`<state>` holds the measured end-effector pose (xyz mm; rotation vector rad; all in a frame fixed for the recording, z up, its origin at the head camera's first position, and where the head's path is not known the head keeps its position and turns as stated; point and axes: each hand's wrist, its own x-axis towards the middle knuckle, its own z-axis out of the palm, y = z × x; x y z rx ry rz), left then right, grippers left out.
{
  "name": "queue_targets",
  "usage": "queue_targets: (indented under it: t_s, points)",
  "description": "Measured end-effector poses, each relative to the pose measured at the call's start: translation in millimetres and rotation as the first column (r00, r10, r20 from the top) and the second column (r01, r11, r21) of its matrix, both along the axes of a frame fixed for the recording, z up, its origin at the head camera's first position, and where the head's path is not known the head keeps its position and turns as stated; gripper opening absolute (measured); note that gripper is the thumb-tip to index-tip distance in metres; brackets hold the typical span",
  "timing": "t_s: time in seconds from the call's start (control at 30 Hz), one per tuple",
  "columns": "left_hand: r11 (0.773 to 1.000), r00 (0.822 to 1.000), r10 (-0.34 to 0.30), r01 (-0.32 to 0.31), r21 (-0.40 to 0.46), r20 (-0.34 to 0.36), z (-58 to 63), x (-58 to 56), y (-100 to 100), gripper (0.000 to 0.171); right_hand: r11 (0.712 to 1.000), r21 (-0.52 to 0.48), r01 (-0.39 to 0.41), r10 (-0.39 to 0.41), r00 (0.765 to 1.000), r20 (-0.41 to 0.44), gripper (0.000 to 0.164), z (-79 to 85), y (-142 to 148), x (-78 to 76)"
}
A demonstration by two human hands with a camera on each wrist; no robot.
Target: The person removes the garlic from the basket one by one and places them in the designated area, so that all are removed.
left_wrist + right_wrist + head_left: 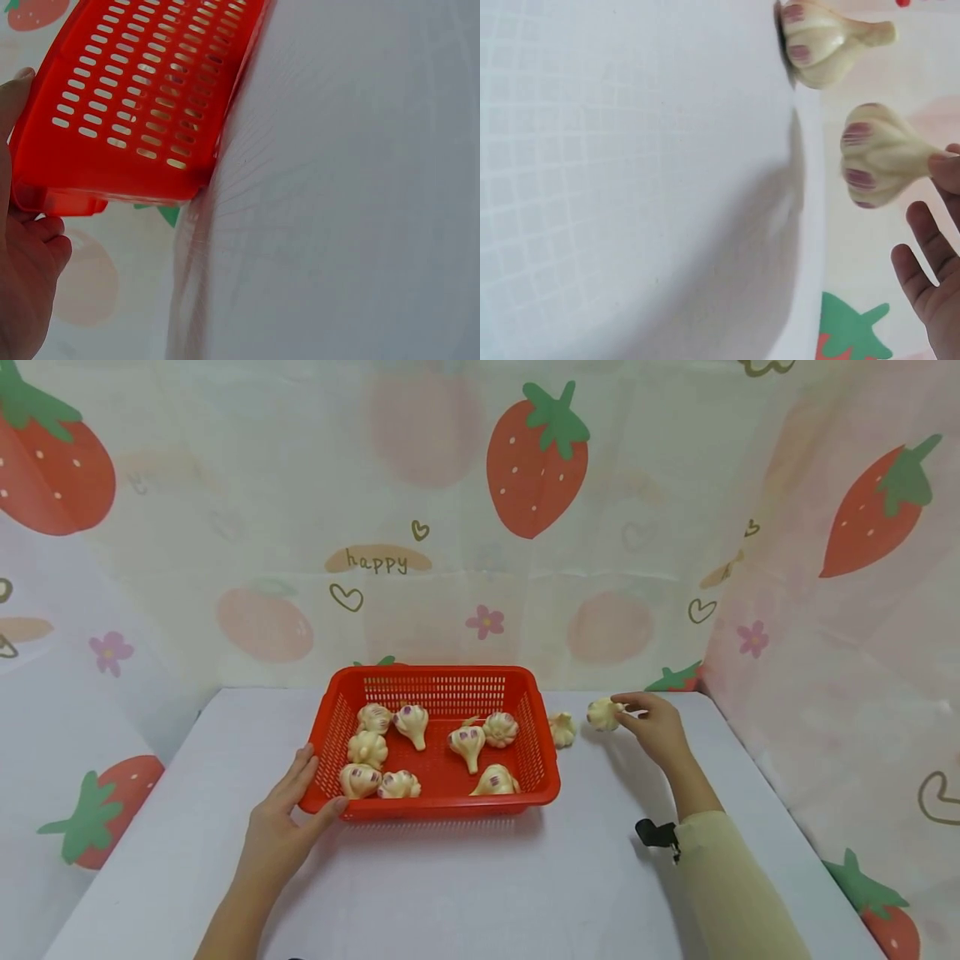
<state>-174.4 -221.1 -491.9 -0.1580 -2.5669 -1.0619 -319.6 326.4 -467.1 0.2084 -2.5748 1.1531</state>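
A red slotted basket [442, 806] stands mid-table with several garlic bulbs [467, 745] inside. My left hand [318, 785] grips its near left corner, thumb on the front wall and fingers along the left side. The left wrist view shows that wall [135, 90] with my fingers [34, 232] curled under the rim. Right of the basket, my right hand [621, 710] pinches one garlic bulb [602, 714] by its stem. In the right wrist view this bulb [877, 154] hangs slightly off the table at my fingertips [945, 169]. A second loose bulb [561, 729] [825, 34] lies between it and the basket.
The white table [480, 893] is bare in front of the basket and on both sides. Strawberry-print cloth [450, 527] walls in the back and the two sides. A black wrist strap [656, 833] sits on my right sleeve.
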Motion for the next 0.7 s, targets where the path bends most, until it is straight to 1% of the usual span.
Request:
queue_targets:
  t_s: [0.2,0.5,0.7]
  points:
    - [1.0,1.0,0.002,-0.002,-0.007,-0.011,-1.4,-0.3,-1.0,0.085,0.999,0.027,-0.029,0.027,0.998,0.059,0.029,-2.6,-2.0,-10.2]
    - [1.0,1.0,0.004,-0.004,-0.008,-0.006,-2.9,0.9,-0.4,0.086,0.996,0.068,-0.05,0.04,0.99,0.137,0.028,-6.9,-3.2,-15.5]
    - [1.0,1.0,0.0,0.0,-0.011,-0.023,-1.3,0.1,-0.3,0.085,0.997,0.064,-0.052,0.041,0.984,0.172,0.027,-8.7,-4.6,-18.9]
